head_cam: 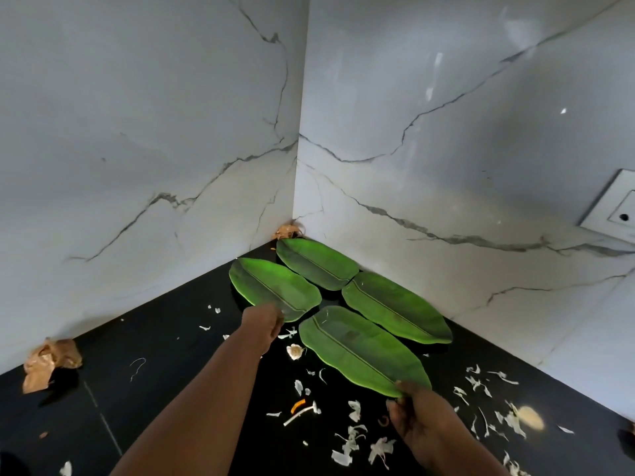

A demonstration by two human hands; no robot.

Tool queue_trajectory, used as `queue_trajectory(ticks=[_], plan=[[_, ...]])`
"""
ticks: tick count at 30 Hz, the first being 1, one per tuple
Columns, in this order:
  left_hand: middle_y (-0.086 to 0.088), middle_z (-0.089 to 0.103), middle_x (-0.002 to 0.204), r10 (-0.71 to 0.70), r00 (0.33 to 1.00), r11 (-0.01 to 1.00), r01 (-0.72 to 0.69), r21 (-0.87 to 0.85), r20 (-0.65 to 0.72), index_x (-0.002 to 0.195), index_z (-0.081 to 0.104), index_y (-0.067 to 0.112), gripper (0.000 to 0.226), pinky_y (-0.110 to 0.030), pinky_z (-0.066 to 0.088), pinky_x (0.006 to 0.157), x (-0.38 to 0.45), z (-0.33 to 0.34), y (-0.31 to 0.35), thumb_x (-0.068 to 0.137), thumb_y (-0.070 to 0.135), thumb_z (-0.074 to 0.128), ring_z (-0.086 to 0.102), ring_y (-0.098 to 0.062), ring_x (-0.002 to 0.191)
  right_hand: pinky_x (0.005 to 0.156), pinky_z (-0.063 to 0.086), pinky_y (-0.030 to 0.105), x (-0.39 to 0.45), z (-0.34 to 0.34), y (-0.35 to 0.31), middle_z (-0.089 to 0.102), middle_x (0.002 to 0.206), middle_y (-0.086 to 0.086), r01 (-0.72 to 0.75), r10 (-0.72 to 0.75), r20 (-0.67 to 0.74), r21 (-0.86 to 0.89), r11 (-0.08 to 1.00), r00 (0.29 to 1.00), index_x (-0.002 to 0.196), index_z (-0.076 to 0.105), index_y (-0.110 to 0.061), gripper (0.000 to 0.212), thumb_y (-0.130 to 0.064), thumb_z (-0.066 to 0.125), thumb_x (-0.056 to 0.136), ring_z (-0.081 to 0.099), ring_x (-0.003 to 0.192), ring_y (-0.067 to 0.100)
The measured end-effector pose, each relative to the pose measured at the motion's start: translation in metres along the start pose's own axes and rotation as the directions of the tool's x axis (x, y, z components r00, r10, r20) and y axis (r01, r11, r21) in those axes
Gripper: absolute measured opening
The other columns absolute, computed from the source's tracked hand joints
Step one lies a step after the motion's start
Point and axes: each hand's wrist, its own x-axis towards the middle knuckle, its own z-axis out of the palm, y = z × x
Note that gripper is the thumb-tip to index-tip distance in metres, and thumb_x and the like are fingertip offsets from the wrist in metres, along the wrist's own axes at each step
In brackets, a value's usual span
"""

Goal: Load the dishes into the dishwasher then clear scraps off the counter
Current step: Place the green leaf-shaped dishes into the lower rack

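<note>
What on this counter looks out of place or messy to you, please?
White peel scraps lie strewn across the black counter around the four leaf-shaped green plates, plus an orange sliver. Crumpled brown paper sits against the left wall, and more in the corner.

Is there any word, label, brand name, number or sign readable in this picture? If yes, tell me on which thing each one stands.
None: no text can be read anywhere.
Four green leaf-shaped plates: only moulded veins, no lettering.
Wall socket: plain white, no marking visible.
Marble walls: grey veins only.
Black counter: scraps and crumpled brown paper, no print showing.
</note>
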Motion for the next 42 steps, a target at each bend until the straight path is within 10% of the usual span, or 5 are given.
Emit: queue_trajectory(ticks=[11, 24, 29, 34, 42], plan=[[-0.014, 0.067, 0.096, 0.280, 0.952, 0.915, -0.226, -0.334, 0.122, 0.102, 0.061, 0.008, 0.016, -0.049, 0.056, 0.077, -0.123, -0.045, -0.007, 0.091, 0.012, 0.050, 0.065, -0.031, 0.086, 0.064, 0.056, 0.053, -0.089, -0.074, -0.015, 0.069, 0.101, 0.020, 0.190, -0.340, 0.232, 0.495, 0.848, 0.911, 0.112, 0.067, -0.015, 0.060, -0.036, 0.076, 0.056, 0.068, 0.078, 0.041], [-0.014, 0.074, 0.091, 0.251, 0.738, 0.874, 0.105, -0.474, 0.626, 0.104, 0.065, 0.014, 0.024, -0.050, 0.057, 0.066, -0.251, -0.027, -0.054, 0.095, 0.031, 0.051, 0.072, -0.032, 0.075, 0.039, 0.052, 0.048, -0.227, -0.209, 0.028, 0.071, 0.071, 0.020, 0.377, -0.455, 0.030, 0.515, 0.770, 0.890, 0.100, 0.059, -0.005, 0.015, -0.005, 0.045, 0.094, 0.069, 0.055, 0.033], [-0.016, 0.070, 0.105, 0.166, 0.715, 0.891, 0.186, -0.414, 0.679, 0.115, 0.062, 0.011, 0.031, -0.049, 0.053, 0.079, -0.295, -0.011, -0.102, 0.085, 0.017, 0.055, 0.069, -0.034, 0.088, 0.046, 0.056, 0.048, -0.250, -0.284, 0.063, 0.071, 0.068, 0.017, 0.431, -0.458, -0.107, 0.571, 0.699, 0.883, 0.100, 0.059, -0.006, 0.095, 0.005, 0.089, 0.010, 0.069, 0.054, 0.031], [-0.019, 0.072, 0.085, 0.144, 0.684, 0.925, 0.163, -0.342, 0.715, 0.100, 0.062, -0.001, 0.032, -0.046, 0.057, 0.068, -0.356, -0.025, -0.158, 0.073, -0.005, 0.047, 0.071, -0.031, 0.072, 0.030, 0.048, 0.039, -0.294, -0.346, 0.100, 0.063, 0.046, 0.013, 0.429, -0.412, -0.191, 0.650, 0.627, 0.891, 0.094, 0.052, -0.005, 0.019, 0.010, 0.041, 0.091, 0.061, 0.035, 0.025], [-0.018, 0.072, 0.078, 0.081, 0.637, 0.924, 0.240, -0.298, 0.766, 0.092, 0.065, 0.000, 0.029, -0.045, 0.058, 0.054, -0.517, -0.035, -0.297, 0.068, 0.000, 0.050, 0.071, -0.030, 0.065, 0.086, 0.044, 0.058, -0.414, -0.510, 0.209, 0.067, 0.057, 0.020, 0.452, -0.463, -0.200, 0.715, 0.534, 0.863, 0.100, 0.058, -0.006, 0.045, 0.005, 0.065, 0.056, 0.063, 0.042, 0.034]])
